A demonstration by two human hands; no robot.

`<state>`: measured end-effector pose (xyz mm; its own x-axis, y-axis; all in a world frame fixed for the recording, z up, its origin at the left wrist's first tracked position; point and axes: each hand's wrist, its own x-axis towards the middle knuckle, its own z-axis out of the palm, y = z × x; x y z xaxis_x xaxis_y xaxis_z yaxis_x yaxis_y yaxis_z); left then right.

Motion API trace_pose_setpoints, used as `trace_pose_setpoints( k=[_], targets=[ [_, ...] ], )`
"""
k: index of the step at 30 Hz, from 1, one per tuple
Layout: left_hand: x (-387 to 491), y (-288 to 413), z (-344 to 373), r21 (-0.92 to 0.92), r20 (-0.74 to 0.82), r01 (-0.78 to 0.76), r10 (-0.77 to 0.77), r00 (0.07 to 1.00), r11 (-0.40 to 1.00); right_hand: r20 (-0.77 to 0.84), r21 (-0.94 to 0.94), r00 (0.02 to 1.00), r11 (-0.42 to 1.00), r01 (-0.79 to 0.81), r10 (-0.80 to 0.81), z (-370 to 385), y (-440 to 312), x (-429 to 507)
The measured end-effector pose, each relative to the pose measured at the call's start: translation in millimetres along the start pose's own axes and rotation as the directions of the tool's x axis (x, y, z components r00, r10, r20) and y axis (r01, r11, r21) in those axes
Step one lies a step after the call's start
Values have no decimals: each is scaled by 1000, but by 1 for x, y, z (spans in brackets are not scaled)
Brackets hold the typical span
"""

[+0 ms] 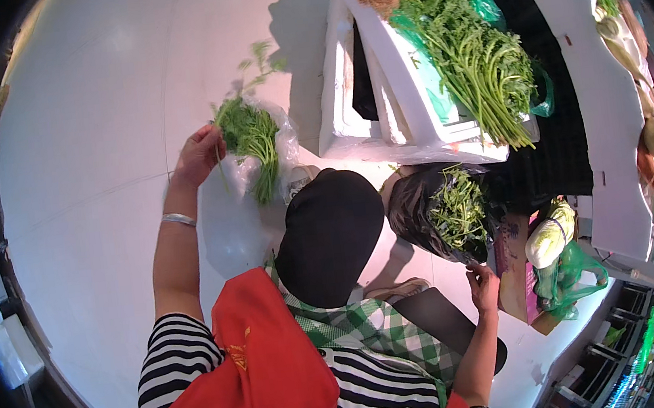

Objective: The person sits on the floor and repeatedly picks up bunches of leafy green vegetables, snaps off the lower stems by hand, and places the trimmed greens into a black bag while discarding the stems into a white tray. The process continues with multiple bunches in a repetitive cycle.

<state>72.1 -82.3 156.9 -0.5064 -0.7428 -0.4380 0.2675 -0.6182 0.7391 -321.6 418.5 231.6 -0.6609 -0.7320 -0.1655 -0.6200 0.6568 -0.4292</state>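
Note:
My left hand (202, 151) pinches a thin sprig of leafy greens (259, 68), whose leafy end is blurred. Just to its right, a bunch of leafy greens with long stems (263, 151) lies on a clear plastic bag (286, 124) on the floor. My right hand (483, 286) is low on the right, close to the lower edge of a black plastic bag (414, 210). Loose green leaves and stems (459, 208) fill the mouth of that bag. Whether the right fingers hold anything is too small to tell.
White foam boxes (331, 102) stand ahead, with a large heap of leafy greens (468, 64) on green plastic. A napa cabbage (549, 237) and a green plastic bag (580, 276) rest at a cardboard box (510, 265). A white panel (612, 132) rises at right.

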Motion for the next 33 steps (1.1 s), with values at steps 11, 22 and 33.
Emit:
trace_pose_setpoints(
  k=[11,22,33],
  targets=[
    [-22,12,134,-480,316,-156,336,887,863,-200,96,977,991,89,-68,-38,-26,-16],
    [-7,28,152,540,77,-551,614,785,636,-244,95,951,971,219,-191,-56,-63,-19],
    [76,-155,-25,999,26,-33,544,839,3,-169,217,983,976,-31,69,-34,-52,-38]
  ],
)
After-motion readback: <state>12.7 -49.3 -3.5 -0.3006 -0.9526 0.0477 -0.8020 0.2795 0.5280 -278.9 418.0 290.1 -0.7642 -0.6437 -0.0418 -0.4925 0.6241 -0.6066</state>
